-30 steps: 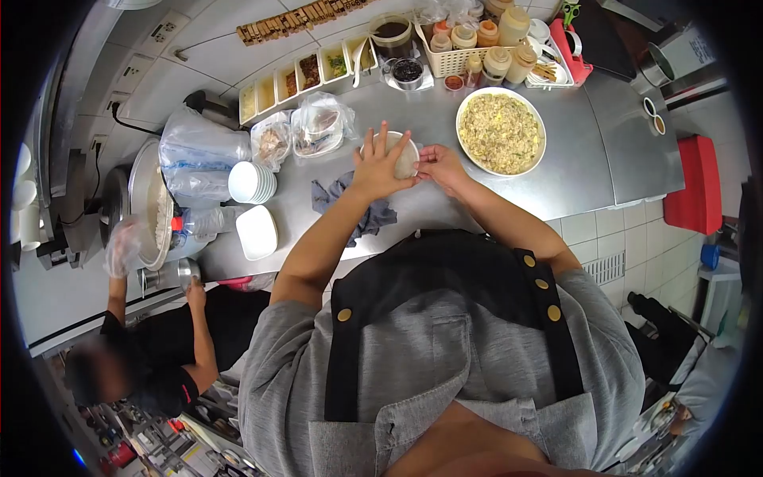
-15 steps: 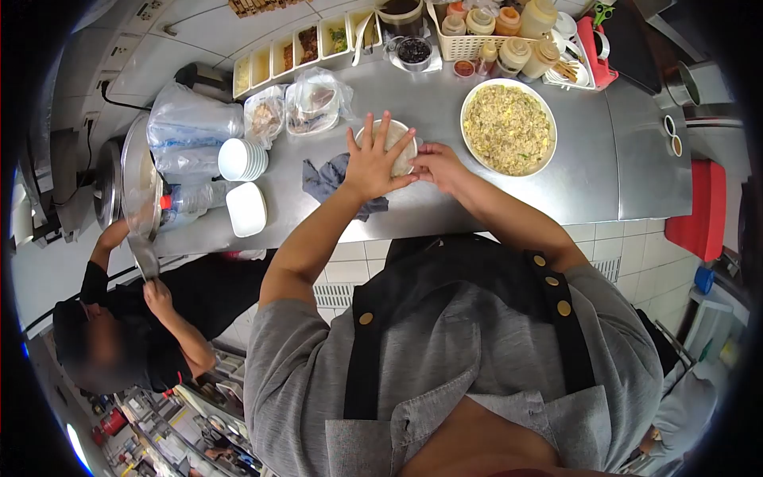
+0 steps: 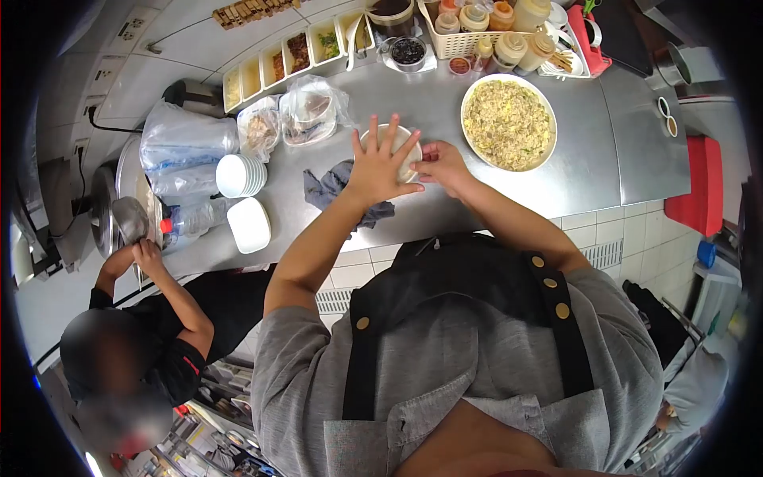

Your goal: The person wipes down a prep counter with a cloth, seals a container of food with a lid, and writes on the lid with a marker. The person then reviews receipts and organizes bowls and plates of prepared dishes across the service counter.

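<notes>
My left hand (image 3: 381, 169) lies with its fingers spread over a round white bowl (image 3: 408, 169) on the steel counter (image 3: 433, 225). My right hand (image 3: 442, 167) pinches the bowl's right rim between thumb and fingers. What is in the bowl is mostly hidden under my left palm. A crumpled grey cloth (image 3: 322, 189) lies beside and partly behind my left wrist. To the right of my hands stands a large white plate of fried rice (image 3: 509, 126).
Bagged containers (image 3: 310, 111), stacked white bowls (image 3: 238, 176) and a rectangular white dish (image 3: 249, 226) are at the left. Seasoning trays (image 3: 297, 54) and a basket of bottles (image 3: 469, 41) line the back. A co-worker (image 3: 175, 318) holds a metal pan (image 3: 129, 220) at far left.
The fingers of my left hand have spread wider over the bowl, its thumb lower. My right hand stays at the rim. The co-worker's hands and metal pan have moved; the camera view has shifted slightly.
</notes>
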`<state>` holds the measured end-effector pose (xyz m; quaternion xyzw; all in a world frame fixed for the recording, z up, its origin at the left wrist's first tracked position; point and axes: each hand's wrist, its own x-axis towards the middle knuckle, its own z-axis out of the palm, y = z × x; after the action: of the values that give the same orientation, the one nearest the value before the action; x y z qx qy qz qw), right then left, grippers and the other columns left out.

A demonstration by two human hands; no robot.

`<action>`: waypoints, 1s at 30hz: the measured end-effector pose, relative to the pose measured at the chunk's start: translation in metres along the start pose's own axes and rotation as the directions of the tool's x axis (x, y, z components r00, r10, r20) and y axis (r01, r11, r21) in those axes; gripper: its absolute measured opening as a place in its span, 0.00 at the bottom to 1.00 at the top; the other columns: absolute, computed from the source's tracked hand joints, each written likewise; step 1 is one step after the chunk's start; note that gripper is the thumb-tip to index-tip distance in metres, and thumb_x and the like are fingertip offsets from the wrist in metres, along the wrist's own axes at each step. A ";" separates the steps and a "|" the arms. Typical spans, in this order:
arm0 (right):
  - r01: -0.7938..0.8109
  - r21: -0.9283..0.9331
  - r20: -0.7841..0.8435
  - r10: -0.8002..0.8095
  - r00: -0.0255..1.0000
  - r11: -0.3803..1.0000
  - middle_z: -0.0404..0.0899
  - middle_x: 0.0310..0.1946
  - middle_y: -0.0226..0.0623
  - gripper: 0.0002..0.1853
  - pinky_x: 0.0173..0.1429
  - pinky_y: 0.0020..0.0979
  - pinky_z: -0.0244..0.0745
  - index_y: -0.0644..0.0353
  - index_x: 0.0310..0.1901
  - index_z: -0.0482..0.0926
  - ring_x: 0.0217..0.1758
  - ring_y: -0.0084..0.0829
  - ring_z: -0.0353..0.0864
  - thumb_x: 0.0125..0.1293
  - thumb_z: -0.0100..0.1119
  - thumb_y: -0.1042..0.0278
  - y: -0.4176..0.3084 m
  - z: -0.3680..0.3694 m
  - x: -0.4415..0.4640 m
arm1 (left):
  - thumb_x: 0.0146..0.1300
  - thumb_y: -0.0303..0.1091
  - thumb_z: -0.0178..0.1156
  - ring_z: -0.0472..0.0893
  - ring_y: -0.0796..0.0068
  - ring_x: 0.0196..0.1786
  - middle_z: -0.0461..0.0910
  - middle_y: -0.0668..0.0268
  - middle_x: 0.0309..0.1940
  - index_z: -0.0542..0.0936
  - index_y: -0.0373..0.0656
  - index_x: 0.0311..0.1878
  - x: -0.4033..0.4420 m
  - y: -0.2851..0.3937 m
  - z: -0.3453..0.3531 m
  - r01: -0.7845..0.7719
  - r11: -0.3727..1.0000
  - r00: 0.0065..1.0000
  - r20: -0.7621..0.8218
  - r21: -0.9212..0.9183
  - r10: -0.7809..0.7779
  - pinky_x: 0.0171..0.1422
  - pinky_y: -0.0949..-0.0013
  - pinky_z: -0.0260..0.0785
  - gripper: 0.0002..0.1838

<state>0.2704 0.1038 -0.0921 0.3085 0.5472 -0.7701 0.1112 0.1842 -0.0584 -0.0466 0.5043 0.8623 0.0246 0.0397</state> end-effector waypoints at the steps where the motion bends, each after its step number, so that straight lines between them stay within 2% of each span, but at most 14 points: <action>1: -0.021 0.061 -0.007 0.021 1.000 0.998 0.79 0.38 0.36 0.19 0.37 0.30 0.84 0.64 0.45 0.75 0.37 0.28 0.81 0.53 0.72 0.78 0.005 0.000 0.000 | 0.42 0.80 0.60 0.43 0.33 0.77 0.40 0.53 0.80 0.57 0.67 0.77 0.000 0.001 0.004 -0.032 0.999 0.998 -0.058 -0.017 0.031 0.64 0.17 0.44 0.58; 5: 0.012 0.094 -0.022 -0.010 1.000 0.995 0.79 0.35 0.36 0.17 0.36 0.28 0.84 0.65 0.44 0.74 0.36 0.27 0.82 0.54 0.72 0.77 0.016 -0.002 0.006 | 0.44 0.79 0.59 0.42 0.33 0.78 0.41 0.52 0.80 0.58 0.68 0.76 -0.001 -0.001 0.006 -0.019 1.000 0.998 -0.065 -0.025 0.017 0.63 0.15 0.42 0.55; 11: -0.080 0.097 0.072 0.073 0.995 0.992 0.77 0.35 0.35 0.16 0.37 0.31 0.85 0.64 0.44 0.74 0.35 0.29 0.83 0.57 0.71 0.76 0.012 -0.011 0.009 | 0.45 0.79 0.59 0.45 0.32 0.77 0.42 0.51 0.79 0.61 0.66 0.76 -0.001 -0.001 0.003 -0.044 0.999 0.996 -0.083 -0.014 0.043 0.61 0.17 0.46 0.54; 13: -0.143 0.125 0.168 0.122 0.978 0.982 0.77 0.42 0.39 0.19 0.37 0.33 0.85 0.63 0.48 0.71 0.35 0.31 0.84 0.59 0.69 0.75 0.009 -0.011 0.007 | 0.51 0.74 0.58 0.55 0.39 0.75 0.50 0.51 0.77 0.62 0.66 0.75 0.001 -0.002 -0.016 -0.030 0.999 0.999 0.038 -0.026 0.031 0.65 0.30 0.55 0.48; 14: -0.135 0.125 0.167 0.113 0.979 0.983 0.77 0.42 0.39 0.19 0.37 0.33 0.85 0.63 0.48 0.71 0.35 0.31 0.84 0.59 0.69 0.75 0.006 -0.010 0.008 | 0.51 0.74 0.58 0.55 0.39 0.75 0.50 0.51 0.77 0.62 0.66 0.75 0.005 -0.012 -0.011 -0.033 0.999 0.999 0.031 -0.021 0.034 0.65 0.30 0.55 0.48; 16: -0.143 0.002 0.127 0.141 0.982 0.990 0.75 0.54 0.40 0.26 0.43 0.37 0.86 0.59 0.61 0.65 0.42 0.31 0.85 0.64 0.64 0.74 -0.003 -0.002 0.001 | 0.62 0.67 0.54 0.64 0.49 0.71 0.61 0.52 0.74 0.63 0.57 0.75 0.009 -0.044 0.015 -0.022 0.928 1.000 -0.005 -0.372 0.022 0.66 0.49 0.63 0.42; 17: -0.131 0.001 0.128 0.130 0.983 0.991 0.75 0.54 0.40 0.26 0.43 0.37 0.86 0.59 0.61 0.65 0.42 0.31 0.85 0.64 0.64 0.74 -0.007 -0.001 -0.001 | 0.62 0.67 0.54 0.64 0.49 0.71 0.61 0.52 0.74 0.63 0.57 0.75 0.009 -0.053 0.029 -0.026 0.931 1.000 -0.013 -0.365 0.023 0.66 0.49 0.63 0.42; 18: -0.124 0.026 0.152 0.118 0.981 0.992 0.72 0.58 0.41 0.29 0.43 0.37 0.86 0.57 0.65 0.61 0.42 0.33 0.85 0.64 0.62 0.75 -0.009 -0.001 -0.005 | 0.68 0.62 0.51 0.67 0.54 0.69 0.64 0.52 0.71 0.61 0.53 0.76 0.006 -0.061 0.045 0.080 0.750 0.987 -0.055 -0.656 -0.153 0.67 0.53 0.64 0.38; 19: -0.121 0.052 0.174 0.110 0.978 0.991 0.70 0.62 0.41 0.33 0.43 0.37 0.87 0.55 0.69 0.57 0.43 0.35 0.85 0.64 0.61 0.76 -0.008 0.000 -0.009 | 0.73 0.56 0.47 0.70 0.58 0.67 0.68 0.53 0.69 0.59 0.48 0.76 0.000 -0.065 0.060 0.134 0.467 0.945 -0.030 -0.874 -0.327 0.67 0.57 0.64 0.35; 20: -0.118 0.055 0.174 0.107 0.979 0.991 0.70 0.62 0.41 0.33 0.43 0.37 0.87 0.55 0.69 0.57 0.43 0.35 0.85 0.64 0.61 0.76 -0.005 0.001 -0.009 | 0.73 0.56 0.47 0.70 0.58 0.67 0.68 0.53 0.69 0.59 0.48 0.76 -0.004 -0.063 0.073 0.132 0.470 0.945 -0.031 -0.873 -0.324 0.67 0.57 0.64 0.35; 22: -0.022 0.023 0.204 0.017 0.979 0.999 0.69 0.63 0.41 0.35 0.43 0.37 0.87 0.56 0.71 0.55 0.44 0.38 0.86 0.64 0.57 0.79 -0.004 -0.002 -0.001 | 0.76 0.60 0.39 0.70 0.54 0.67 0.67 0.48 0.68 0.56 0.41 0.76 0.003 -0.056 0.086 -0.074 -0.165 0.855 0.022 -0.984 -0.518 0.69 0.56 0.63 0.37; 24: 0.080 0.027 0.157 -0.084 0.984 0.996 0.71 0.61 0.43 0.35 0.44 0.37 0.87 0.56 0.70 0.57 0.44 0.39 0.86 0.62 0.56 0.81 0.001 -0.006 -0.001 | 0.73 0.66 0.35 0.69 0.55 0.67 0.68 0.47 0.66 0.55 0.44 0.77 -0.004 -0.044 0.085 -0.140 -0.610 0.725 0.339 -0.780 -0.600 0.71 0.57 0.61 0.41; 26: -0.097 0.061 0.206 0.083 0.975 0.993 0.74 0.56 0.50 0.39 0.38 0.38 0.88 0.58 0.72 0.55 0.39 0.41 0.87 0.57 0.56 0.81 0.008 -0.025 -0.008 | 0.71 0.71 0.35 0.69 0.57 0.66 0.69 0.51 0.65 0.58 0.46 0.76 -0.015 -0.036 0.083 -0.148 -0.627 0.759 0.318 -0.765 -0.568 0.71 0.58 0.60 0.43; 30: -0.172 0.158 0.256 0.128 0.958 0.972 0.77 0.52 0.51 0.40 0.38 0.37 0.88 0.59 0.72 0.55 0.38 0.40 0.87 0.57 0.57 0.80 -0.032 -0.089 -0.091 | 0.71 0.68 0.39 0.70 0.67 0.62 0.73 0.60 0.61 0.66 0.43 0.70 -0.025 -0.013 0.043 0.011 -0.501 0.780 0.320 -0.866 -0.537 0.65 0.62 0.61 0.39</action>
<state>0.3573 0.1812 -0.0315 0.2607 0.4332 -0.8374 0.2078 0.1895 -0.0868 -0.0891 -0.0476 0.5402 0.7854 0.2986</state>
